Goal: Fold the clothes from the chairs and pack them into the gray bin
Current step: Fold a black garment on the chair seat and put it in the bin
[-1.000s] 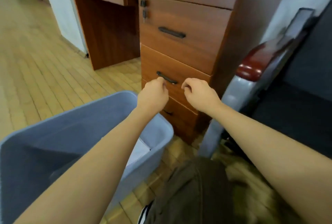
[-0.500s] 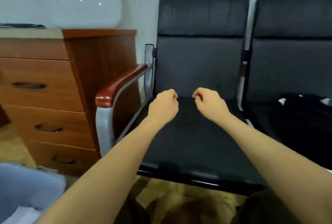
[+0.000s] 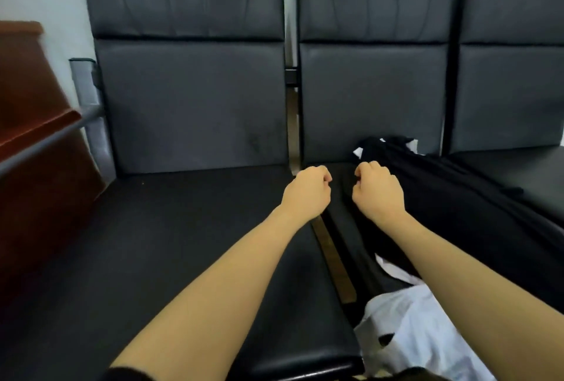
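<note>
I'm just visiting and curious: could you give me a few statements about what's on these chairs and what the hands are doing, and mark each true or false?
1. A black garment lies on the middle chair's seat. True.
2. The left hand is gripping the black garment. False: its fingers are curled and it holds nothing.
3. The left chair's seat has a pile of clothes on it. False: no clothing lies on it.
4. A white garment lies at the near edge, below the right forearm. True.
5. The right hand is spread flat, fingers straight. False: its fingers are curled, holding nothing.
</note>
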Demonstrator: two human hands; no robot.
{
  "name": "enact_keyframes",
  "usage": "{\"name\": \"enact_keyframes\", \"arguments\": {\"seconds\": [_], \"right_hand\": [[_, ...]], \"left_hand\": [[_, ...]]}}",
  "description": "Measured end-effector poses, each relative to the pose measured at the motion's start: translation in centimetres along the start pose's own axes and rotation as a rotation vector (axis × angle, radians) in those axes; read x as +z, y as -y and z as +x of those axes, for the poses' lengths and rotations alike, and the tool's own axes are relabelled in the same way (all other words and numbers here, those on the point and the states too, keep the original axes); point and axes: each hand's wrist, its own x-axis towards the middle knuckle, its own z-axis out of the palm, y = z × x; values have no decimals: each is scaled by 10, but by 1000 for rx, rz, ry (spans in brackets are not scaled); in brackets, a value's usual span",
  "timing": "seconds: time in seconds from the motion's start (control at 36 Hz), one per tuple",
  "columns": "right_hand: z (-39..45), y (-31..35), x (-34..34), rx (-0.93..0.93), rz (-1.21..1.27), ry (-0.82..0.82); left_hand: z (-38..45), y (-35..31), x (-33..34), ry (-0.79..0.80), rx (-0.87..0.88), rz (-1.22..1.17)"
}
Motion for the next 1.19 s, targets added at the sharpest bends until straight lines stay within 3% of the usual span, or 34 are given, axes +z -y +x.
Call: {"name": "enact_keyframes", "arguments": {"seconds": [0.17, 0.28, 0.36, 0.44, 0.53, 0.69, 0.94, 1.03, 1.19], "right_hand": [[22, -50, 27, 11, -198, 132], [25, -63, 42, -79, -353, 206], [27, -66, 50, -127, -364, 172], [30, -68, 54, -69, -153, 10], [34, -65, 50, -54, 122, -122], [35, -45, 32, -76, 395, -177], [31, -32, 25, -191, -19, -241], [28, -16, 13, -260, -36, -181], [25, 43, -4, -374, -5, -225]], "left_hand": [[49, -4, 57, 113, 19, 71], [63, 1, 88, 186, 51, 122], [69, 2, 104, 263, 61, 178], [74, 2, 114, 299, 66, 157], [78, 4, 117, 230, 64, -20], [80, -3, 89, -39, 60, -256], [66, -1, 22, -286, 82, -251], [55, 3, 3, -343, 93, -163], [28, 27, -40, -442, 136, 34]]}}
